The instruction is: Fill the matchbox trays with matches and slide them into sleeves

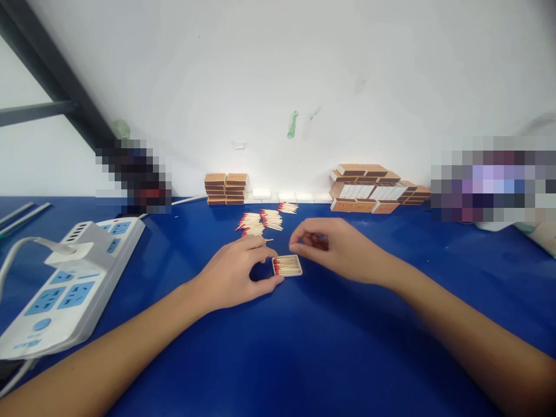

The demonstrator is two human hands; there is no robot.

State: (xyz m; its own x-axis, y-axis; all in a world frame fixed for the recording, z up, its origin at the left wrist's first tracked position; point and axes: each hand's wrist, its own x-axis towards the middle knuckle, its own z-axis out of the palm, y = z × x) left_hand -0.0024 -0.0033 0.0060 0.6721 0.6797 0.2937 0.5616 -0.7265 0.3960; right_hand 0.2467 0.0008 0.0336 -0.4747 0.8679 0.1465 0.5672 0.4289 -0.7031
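1. Head view, hands: a match tray is seen mid-scene on the tabletop, its left end held between the thumb and finger of the left hand. The right hand is poised just beyond its right end, fingertips drawn narrowly together; whether a match is pinched there cannot be told.
2. Head view, portion done: the tray is largely covered with matches, red heads aligned leftward; its filling is judged well advanced. Matchboxes are stacked at far left and far right.
3. Head view, portion left: loose matches are bunched beyond the tray, apparently unboxed. White pieces, possibly further trays, are lined along the wall.
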